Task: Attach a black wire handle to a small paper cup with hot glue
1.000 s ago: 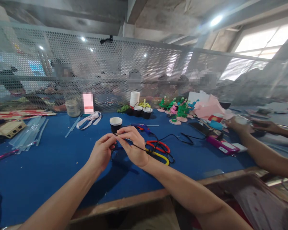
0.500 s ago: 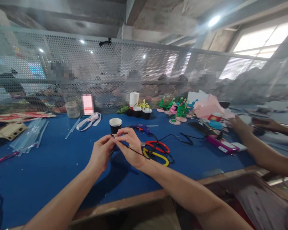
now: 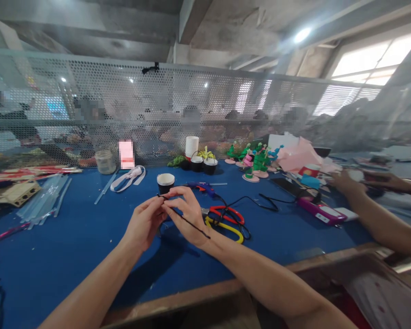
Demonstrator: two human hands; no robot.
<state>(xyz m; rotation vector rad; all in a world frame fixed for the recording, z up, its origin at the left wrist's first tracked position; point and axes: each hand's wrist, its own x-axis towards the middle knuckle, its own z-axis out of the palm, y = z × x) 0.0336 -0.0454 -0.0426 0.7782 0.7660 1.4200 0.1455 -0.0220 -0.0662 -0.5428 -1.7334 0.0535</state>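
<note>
Fingers (image 3: 151, 206) pinch a black stem (image 3: 193, 225) — slanting back toward the right wrist (image 3: 208, 245).

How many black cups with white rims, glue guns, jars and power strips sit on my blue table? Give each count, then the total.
Black cups: 3
Glue gun: 1
Jar: 1
Power strip: 1
Total: 6

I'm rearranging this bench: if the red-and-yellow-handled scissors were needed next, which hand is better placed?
Probably the right hand: the scissors lie just beside it, while the left hand is farther off. Both seem to hold the black strand, so either might need to let go first.
</note>
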